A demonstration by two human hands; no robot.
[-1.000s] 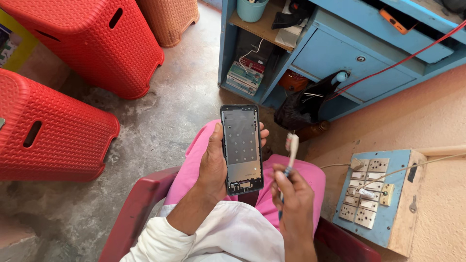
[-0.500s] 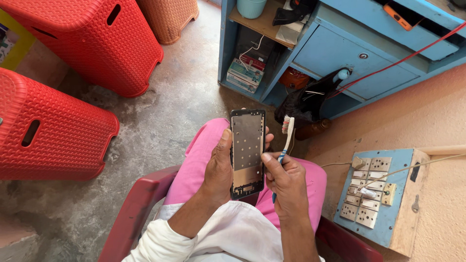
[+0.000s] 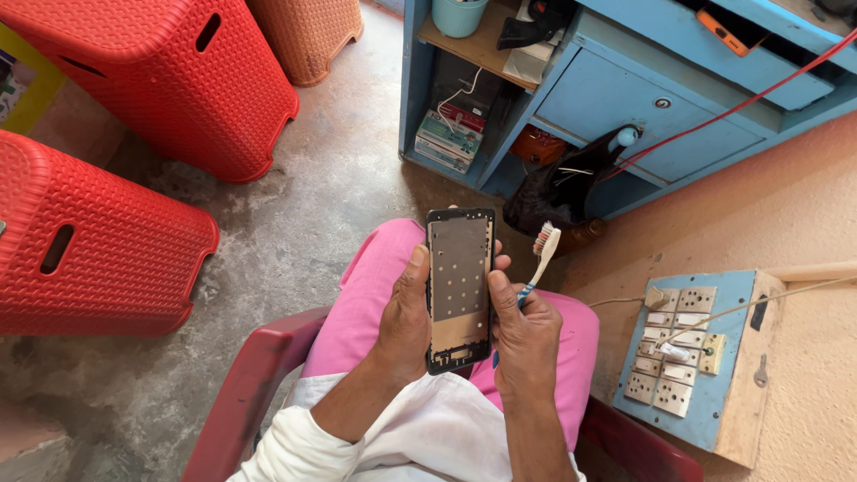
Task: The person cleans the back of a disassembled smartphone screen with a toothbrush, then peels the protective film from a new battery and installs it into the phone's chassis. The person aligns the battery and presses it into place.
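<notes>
Since a second ago I see the dark rectangular phone frame (image 3: 460, 287) turned, its bare metal inner side up (brush lifted off it). Left hand (image 3: 406, 317) clasps its edge; right hand (image 3: 525, 335) pinches the white-and-blue toothbrush (image 3: 540, 259) just beside it.

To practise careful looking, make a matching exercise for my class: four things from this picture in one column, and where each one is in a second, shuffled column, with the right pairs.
Things
1. phone frame
2. toothbrush
3. switch board
4. red plastic stools

Places
A. on the wall at the right
B. on the concrete floor at the left
C. in the left hand, upright over the lap
D. in the right hand, bristles up

Pairs: 1-C, 2-D, 3-A, 4-B
</notes>
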